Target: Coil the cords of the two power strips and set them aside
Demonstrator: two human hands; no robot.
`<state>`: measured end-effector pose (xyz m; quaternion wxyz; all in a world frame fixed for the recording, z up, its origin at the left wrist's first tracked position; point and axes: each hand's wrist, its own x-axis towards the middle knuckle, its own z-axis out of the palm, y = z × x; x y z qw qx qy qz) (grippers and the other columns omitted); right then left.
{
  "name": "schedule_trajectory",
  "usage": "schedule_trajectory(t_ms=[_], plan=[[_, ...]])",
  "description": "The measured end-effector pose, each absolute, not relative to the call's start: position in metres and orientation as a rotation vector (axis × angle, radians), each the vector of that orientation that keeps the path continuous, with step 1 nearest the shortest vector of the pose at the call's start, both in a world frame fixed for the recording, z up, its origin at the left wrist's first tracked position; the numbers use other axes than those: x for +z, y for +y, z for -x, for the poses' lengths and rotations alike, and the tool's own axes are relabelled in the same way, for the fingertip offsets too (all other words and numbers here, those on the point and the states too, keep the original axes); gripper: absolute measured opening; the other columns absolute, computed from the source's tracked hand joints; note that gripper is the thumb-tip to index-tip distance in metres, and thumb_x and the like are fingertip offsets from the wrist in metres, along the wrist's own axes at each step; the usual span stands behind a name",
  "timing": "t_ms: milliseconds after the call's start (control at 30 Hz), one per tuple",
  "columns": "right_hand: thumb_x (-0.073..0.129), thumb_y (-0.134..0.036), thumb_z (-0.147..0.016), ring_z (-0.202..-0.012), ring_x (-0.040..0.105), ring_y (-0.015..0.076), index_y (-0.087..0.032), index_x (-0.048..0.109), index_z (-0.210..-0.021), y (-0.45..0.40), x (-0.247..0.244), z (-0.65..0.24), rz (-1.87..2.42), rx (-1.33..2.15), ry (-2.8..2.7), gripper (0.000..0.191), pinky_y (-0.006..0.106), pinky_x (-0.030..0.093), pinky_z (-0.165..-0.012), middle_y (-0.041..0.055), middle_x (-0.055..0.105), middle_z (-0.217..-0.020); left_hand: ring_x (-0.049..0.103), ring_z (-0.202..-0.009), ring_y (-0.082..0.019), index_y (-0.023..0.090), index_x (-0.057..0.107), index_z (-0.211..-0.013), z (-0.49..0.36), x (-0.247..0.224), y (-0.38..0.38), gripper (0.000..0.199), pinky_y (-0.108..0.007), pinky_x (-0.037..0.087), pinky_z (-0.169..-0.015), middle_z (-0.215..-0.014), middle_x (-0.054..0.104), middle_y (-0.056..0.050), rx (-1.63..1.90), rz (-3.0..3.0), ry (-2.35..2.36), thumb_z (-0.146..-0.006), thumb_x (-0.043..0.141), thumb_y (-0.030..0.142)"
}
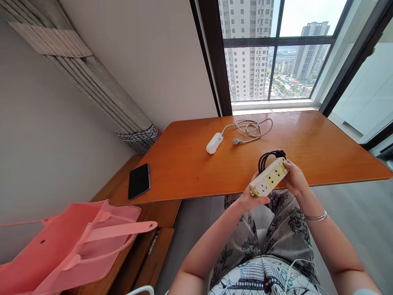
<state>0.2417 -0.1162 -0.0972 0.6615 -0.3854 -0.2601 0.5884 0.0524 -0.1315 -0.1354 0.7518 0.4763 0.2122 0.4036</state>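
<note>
Printed fabric of the wearer's top sat closest to the lens, a thin white cord trailing over it. Beyond, above the grey patterned trousers, I had both hands on the cream-coloured power strip, held tilted at the front edge of the wooden desk. The left hand gripped its lower end, thumb by the near side; the right hand gripped the upper end, thumb at the corner. How firmly either squeezed, I couldn't tell. Behind the strip bunched a looped black cable; whether it touched the desk, I couldn't make out.

My main worry was a drop: with the strip held above the lap, a slip by one hand would, I judged, let it swing down onto the knees. The cable could make that worse, since loose loops might spring open, snag on fingers or drag the strip round. Farther back lay a white socket block and its pale cord, well apart from the strip; if the black loops spread that way, the two might tangle. The dark-screened device lay near the desk's left end, where a careless sweep could knock it toward the pink bag.
</note>
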Motion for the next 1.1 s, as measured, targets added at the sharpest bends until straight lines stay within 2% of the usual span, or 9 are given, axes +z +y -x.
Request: schedule_trajectory(t_ms=[67,167,267,400,567,700,767,900,1100], plan=[[0.080,-0.034,-0.065,-0.068,0.063,0.0143,-0.021,0.068,-0.085,-0.116,-0.098,-0.244,0.878,1.357,-0.612,0.027,0.026,0.054,-0.065,-0.0018,0.069,-0.077,0.047,-0.134,-0.037,0.025,0.053,-0.139,-0.049,-0.126,-0.130,0.111,-0.046,0.041,-0.109,-0.142,0.056,-0.015,0.830,-0.971,0.324,-0.041,0.093,0.056],[0.082,-0.038,-0.064,-0.062,0.063,0.0150,-0.021,0.067,-0.091,-0.116,-0.097,-0.246,0.916,1.419,-0.633,0.035,0.026,0.054,-0.059,-0.0019,0.068,-0.073,0.051,-0.130,-0.035,0.017,0.064,-0.124,-0.050,-0.112,-0.124,0.089,-0.043,0.041,-0.108,-0.130,0.062,-0.016,0.851,-0.781,0.247,-0.055,0.080,0.072],[0.085,-0.037,-0.060,-0.060,0.063,0.0143,-0.023,0.067,-0.101,-0.117,-0.094,-0.242,0.936,1.422,-0.655,0.046,0.026,0.054,-0.057,-0.0027,0.069,-0.076,0.061,-0.112,-0.026,0.016,0.066,-0.112,-0.061,-0.106,-0.117,0.058,-0.039,0.042,-0.107,-0.097,0.067,-0.008,0.980,-0.593,0.372,-0.072,0.078,0.056],[0.086,-0.038,-0.060,-0.060,0.063,0.0125,-0.026,0.065,-0.107,-0.115,-0.094,-0.233,0.961,1.325,-0.678,0.053,0.025,0.055,-0.058,-0.0040,0.071,-0.083,0.060,-0.081,-0.014,0.020,0.060,-0.090,-0.084,-0.111,-0.111,0.018,-0.034,0.046,-0.100,-0.073,0.053,0.002,1.100,-0.482,0.557,-0.083,0.070,0.033],[0.084,-0.043,-0.063,-0.054,0.061,0.0140,-0.028,0.059,-0.118,-0.107,-0.099,-0.238,1.046,1.253,-0.744,0.062,0.027,0.053,-0.051,-0.0058,0.068,-0.073,0.060,-0.081,-0.014,0.020,0.052,-0.077,-0.099,-0.123,-0.106,0.020,-0.036,0.050,-0.098,-0.076,0.054,0.000,1.146,-0.545,0.687,-0.085,0.064,0.033],[0.086,-0.042,-0.059,-0.052,0.060,0.0134,-0.025,0.061,-0.108,-0.090,-0.098,-0.256,1.103,1.284,-0.760,0.057,0.027,0.053,-0.050,-0.0055,0.067,-0.070,0.064,-0.107,-0.021,0.019,0.063,-0.087,-0.094,-0.123,-0.095,0.015,-0.042,0.046,-0.107,-0.099,0.066,-0.006,0.985,-0.724,0.759,-0.079,0.070,0.028],[0.087,-0.041,-0.058,-0.052,0.059,0.0124,-0.023,0.062,-0.100,-0.076,-0.096,-0.270,1.144,1.271,-0.803,0.052,0.025,0.051,-0.049,-0.0048,0.067,-0.070,0.062,-0.116,-0.024,0.018,0.067,-0.095,-0.089,-0.120,-0.087,0.023,-0.045,0.042,-0.112,-0.113,0.067,-0.009,0.899,-0.830,0.788,-0.074,0.074,0.023],[0.084,-0.037,-0.061,-0.051,0.057,0.0121,-0.021,0.060,-0.091,-0.036,-0.090,-0.306,1.254,1.163,-0.903,0.042,0.025,0.050,-0.048,-0.0048,0.062,-0.065,0.063,-0.116,-0.027,0.017,0.066,-0.111,-0.075,-0.117,-0.070,0.040,-0.049,0.043,-0.111,-0.136,0.059,-0.014,0.893,-1.152,0.881,-0.072,0.076,0.020],[0.072,-0.029,-0.076,-0.058,0.056,0.0133,-0.020,0.055,-0.084,0.031,-0.076,-0.368,1.555,0.865,-1.007,0.021,0.026,0.051,-0.053,0.0010,0.060,-0.071,0.068,-0.099,-0.021,0.016,0.066,-0.103,-0.061,-0.127,-0.060,0.024,-0.038,0.055,-0.091,-0.116,0.065,-0.012,1.039,-1.497,0.941,-0.079,0.068,0.021]])
